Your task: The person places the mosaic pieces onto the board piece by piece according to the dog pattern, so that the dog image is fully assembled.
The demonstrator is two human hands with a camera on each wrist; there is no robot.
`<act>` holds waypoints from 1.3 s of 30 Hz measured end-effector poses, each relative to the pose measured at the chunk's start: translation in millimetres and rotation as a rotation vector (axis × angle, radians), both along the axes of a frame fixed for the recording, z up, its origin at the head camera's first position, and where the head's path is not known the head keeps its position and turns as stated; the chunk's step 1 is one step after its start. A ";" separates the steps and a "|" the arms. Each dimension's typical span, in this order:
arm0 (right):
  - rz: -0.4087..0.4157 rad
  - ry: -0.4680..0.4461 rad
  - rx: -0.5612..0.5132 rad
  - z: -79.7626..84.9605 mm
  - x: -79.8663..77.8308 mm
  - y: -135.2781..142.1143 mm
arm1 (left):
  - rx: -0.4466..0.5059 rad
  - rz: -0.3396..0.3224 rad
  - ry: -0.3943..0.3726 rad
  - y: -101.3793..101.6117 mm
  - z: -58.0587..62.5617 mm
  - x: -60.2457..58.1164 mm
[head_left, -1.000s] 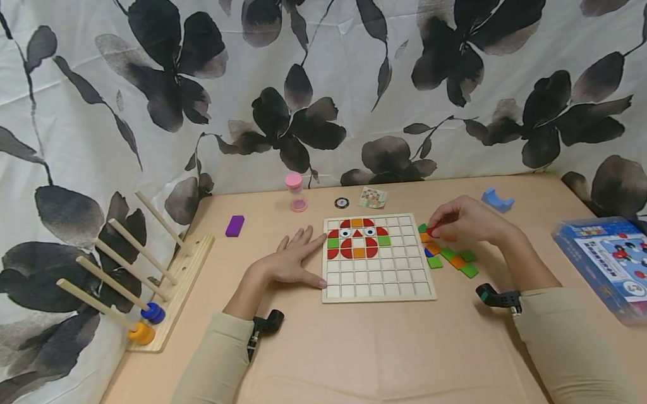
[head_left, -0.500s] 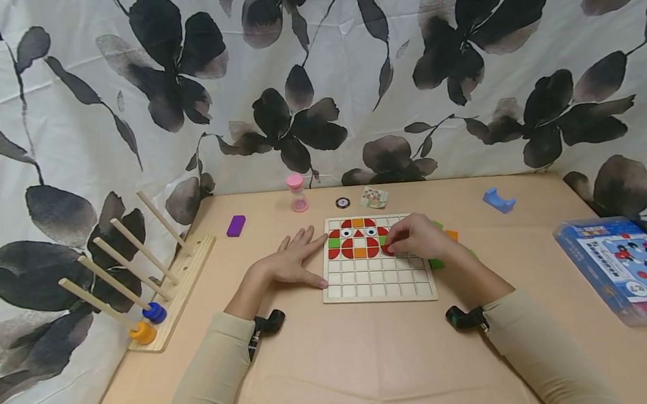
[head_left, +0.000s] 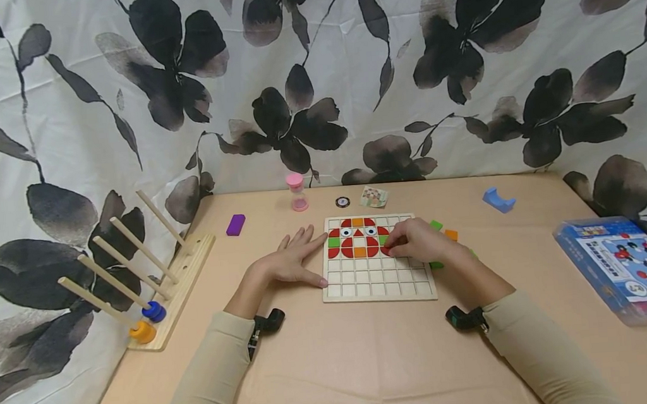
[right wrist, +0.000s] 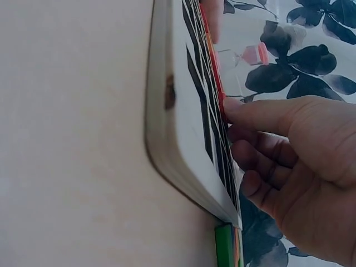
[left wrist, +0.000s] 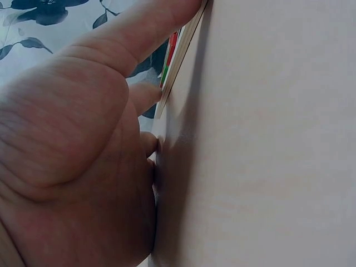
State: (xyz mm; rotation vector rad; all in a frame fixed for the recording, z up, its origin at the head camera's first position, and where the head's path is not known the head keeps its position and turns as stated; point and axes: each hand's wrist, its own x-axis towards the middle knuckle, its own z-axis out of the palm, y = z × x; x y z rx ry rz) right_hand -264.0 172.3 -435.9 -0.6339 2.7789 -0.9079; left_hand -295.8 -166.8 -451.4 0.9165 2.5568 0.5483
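Note:
A white grid board (head_left: 375,280) lies on the table, its upper rows partly filled with red, orange, green and eye-patterned tiles. My left hand (head_left: 288,265) rests spread beside it, thumb and index finger touching its left edge. Over the board's right part, my right hand (head_left: 420,240) pinches a red tile (head_left: 387,249) at the lower right end of the pattern. In the right wrist view the thumb presses against red (right wrist: 223,105) at the board surface, the other fingers curled. Loose green (head_left: 435,224) and orange tiles (head_left: 451,235) lie right of the board, partly hidden by this hand.
At left stands a wooden peg rack (head_left: 192,269) with blue and orange rings. A purple block (head_left: 235,225), pink sand timer (head_left: 297,192), round black token (head_left: 342,202) and small card (head_left: 374,197) lie behind. A blue piece (head_left: 498,200) and boxed kit (head_left: 631,266) are right.
My right hand has moved left from the loose tiles onto the board, carrying a red tile. It has held nearly still over the last half second. The left hand stays in place.

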 end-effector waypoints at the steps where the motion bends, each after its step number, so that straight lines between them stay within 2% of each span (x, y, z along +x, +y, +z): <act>1: 0.002 0.004 0.011 0.6 0.4 -0.2 | 0.001 0.001 -0.001 0.1 0.0 0.0; 6: 0.035 0.051 0.078 2.4 2.6 -1.1 | 0.003 -0.010 0.007 0.3 -1.0 -0.8; 13: 0.039 0.098 0.148 5.1 5.7 -6.5 | -0.001 -0.002 0.001 -1.7 -0.4 -0.1; 16: 0.039 0.083 0.116 7.7 6.7 -1.6 | -0.008 -0.007 0.006 -2.8 -1.4 0.1; 19: 0.017 0.060 0.041 14.5 8.4 13.5 | -0.011 -0.016 0.006 -3.6 -1.6 0.4; 24: -0.041 -0.003 -0.073 32.8 15.8 50.3 | -0.011 -0.025 0.008 -5.2 -1.0 0.6; 28: -0.020 -0.081 -0.104 40.7 20.2 85.2 | -0.012 -0.027 0.006 -5.1 -0.2 0.1; 34: 0.019 -0.235 -0.057 33.5 24.1 131.4 | -0.013 -0.024 0.001 -4.5 1.3 0.9; 36: 0.057 -0.294 -0.050 28.6 26.2 141.1 | -0.015 -0.025 0.001 -4.4 1.7 1.2; 39: 0.121 -0.395 -0.094 21.6 30.3 150.2 | -0.017 -0.029 0.004 -4.4 2.6 1.4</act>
